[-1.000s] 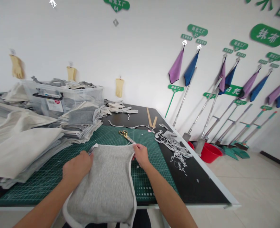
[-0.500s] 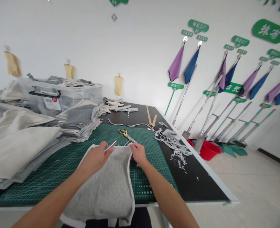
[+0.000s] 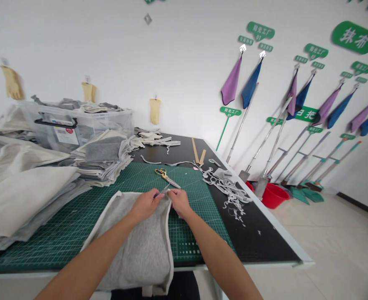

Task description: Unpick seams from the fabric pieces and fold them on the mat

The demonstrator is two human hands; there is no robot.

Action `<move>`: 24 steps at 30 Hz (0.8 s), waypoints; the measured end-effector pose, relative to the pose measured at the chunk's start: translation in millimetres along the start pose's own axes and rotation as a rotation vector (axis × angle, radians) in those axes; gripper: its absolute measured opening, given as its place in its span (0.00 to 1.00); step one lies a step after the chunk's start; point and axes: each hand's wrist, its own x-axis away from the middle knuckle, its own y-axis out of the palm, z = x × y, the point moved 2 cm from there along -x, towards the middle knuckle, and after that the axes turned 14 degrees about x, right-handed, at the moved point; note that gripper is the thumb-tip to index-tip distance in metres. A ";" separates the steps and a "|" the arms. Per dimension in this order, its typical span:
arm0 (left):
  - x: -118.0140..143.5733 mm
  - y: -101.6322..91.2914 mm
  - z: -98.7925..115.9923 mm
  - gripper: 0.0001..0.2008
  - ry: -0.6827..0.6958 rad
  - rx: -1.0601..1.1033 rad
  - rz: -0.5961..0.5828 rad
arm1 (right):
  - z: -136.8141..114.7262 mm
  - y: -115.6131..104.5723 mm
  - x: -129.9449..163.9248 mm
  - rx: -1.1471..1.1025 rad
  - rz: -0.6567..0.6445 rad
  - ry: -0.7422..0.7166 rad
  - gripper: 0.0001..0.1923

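Left hand: the left hand (image 3: 145,205) is closed on the far edge of a grey cloth (image 3: 137,246), with a small metal tool (image 3: 160,192) pinched in its fingers; what kind of tool cannot be told.
Right hand: the right hand (image 3: 177,202) is clamped on the same far edge at its right corner, knuckles almost touching those of the left.
Grey cloth: it is spread on the green cutting mat (image 3: 78,225), white-bound along its borders, its near end draped over the table's front edge at 6 o'clock.
Containers: a clear plastic bin (image 3: 78,125) with a black handle is seen at 10 o'clock, heaped with grey and cream fabric; a red basin (image 3: 273,195) is set on the floor at 2 o'clock, its contents hidden.
Stacks: folded cloths (image 3: 103,160) are piled just beside the bin, and larger cream sheets (image 3: 21,196) are laid over the mat's left side at 9 o'clock.
Scissors: gold-handled scissors (image 3: 164,175) are laid at 12 o'clock, just beyond the hands.
Scraps: trimmed strips (image 3: 230,193) are scattered on the black table (image 3: 265,241) at 1 o'clock, close to its right edge.
Open room: bare mat is left to the right of the cloth, and bare black tabletop at 4 o'clock up to the white rim.
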 end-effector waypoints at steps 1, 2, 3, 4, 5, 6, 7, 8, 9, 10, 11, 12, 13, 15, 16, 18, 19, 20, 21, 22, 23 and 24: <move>0.2 0.7 0.5 0.17 0.002 -0.001 -0.004 | 0.0 0.1 0.1 -0.002 -0.004 0.000 0.13; 0.4 1.2 1.0 0.17 0.004 -0.001 -0.008 | -0.1 0.2 0.4 -0.004 -0.007 0.000 0.13; 0.4 1.6 1.5 0.17 0.005 -0.002 -0.011 | -0.3 0.3 0.7 -0.006 -0.009 0.000 0.13; 0.4 1.8 1.9 0.17 0.003 -0.004 -0.011 | -0.5 0.4 1.0 -0.008 -0.012 0.001 0.13; 0.3 2.0 2.1 0.17 -0.001 -0.006 -0.009 | -0.7 0.4 1.3 -0.009 -0.014 0.001 0.14; 0.1 2.2 2.1 0.18 -0.005 -0.008 -0.006 | -0.8 0.5 1.6 -0.011 -0.018 0.001 0.14; -0.1 2.4 2.0 0.18 -0.009 -0.010 -0.004 | -0.9 0.5 1.8 -0.012 -0.022 0.002 0.14; -0.3 2.6 1.7 0.18 -0.013 -0.013 -0.002 | -0.9 0.5 1.8 -0.013 -0.027 0.002 0.14; -0.5 2.8 1.3 0.18 -0.016 -0.015 -0.001 | -0.8 0.5 1.8 -0.014 -0.032 0.002 0.14; -0.6 3.1 0.8 0.18 -0.017 -0.017 -0.002 | -0.7 0.5 1.7 -0.014 -0.037 0.001 0.14; -0.6 3.3 0.4 0.18 -0.017 -0.020 -0.005 | -0.5 0.5 1.5 -0.014 -0.040 0.000 0.13; -0.6 3.6 0.1 0.18 -0.016 -0.023 -0.007 | -0.3 0.5 1.3 -0.013 -0.042 -0.002 0.13; -0.5 3.8 -0.2 0.18 -0.015 -0.026 -0.010 | 0.0 0.4 1.1 -0.012 -0.043 -0.005 0.13; 0.0 4.2 -0.3 0.18 -0.011 -0.034 -0.014 | 0.4 0.2 1.0 -0.010 -0.045 -0.009 0.13; 0.2 4.3 -0.2 0.18 -0.009 -0.039 -0.015 | 0.5 0.1 1.0 -0.008 -0.045 -0.011 0.13; 0.8 4.3 0.4 0.17 -0.009 -0.048 -0.017 | 0.7 -0.2 1.4 -0.005 -0.046 -0.014 0.13; 1.0 4.3 0.8 0.17 -0.009 -0.054 -0.018 | 0.7 -0.3 1.6 -0.003 -0.048 -0.015 0.13; 1.1 4.2 1.2 0.18 -0.010 -0.059 -0.018 | 0.6 -0.4 1.9 -0.002 -0.050 -0.016 0.13; 1.1 4.1 1.7 0.18 -0.011 -0.064 -0.018 | 0.6 -0.4 2.0 0.000 -0.053 -0.016 0.13; 1.1 4.0 2.0 0.18 -0.012 -0.068 -0.020 | 0.5 -0.3 2.1 0.001 -0.055 -0.017 0.14; 1.0 3.8 2.3 0.18 -0.012 -0.072 -0.020 | 0.5 -0.2 2.2 0.002 -0.057 -0.017 0.14; 0.9 3.7 2.6 0.18 -0.014 -0.075 -0.021 | 0.4 -0.1 2.1 0.004 -0.058 -0.017 0.14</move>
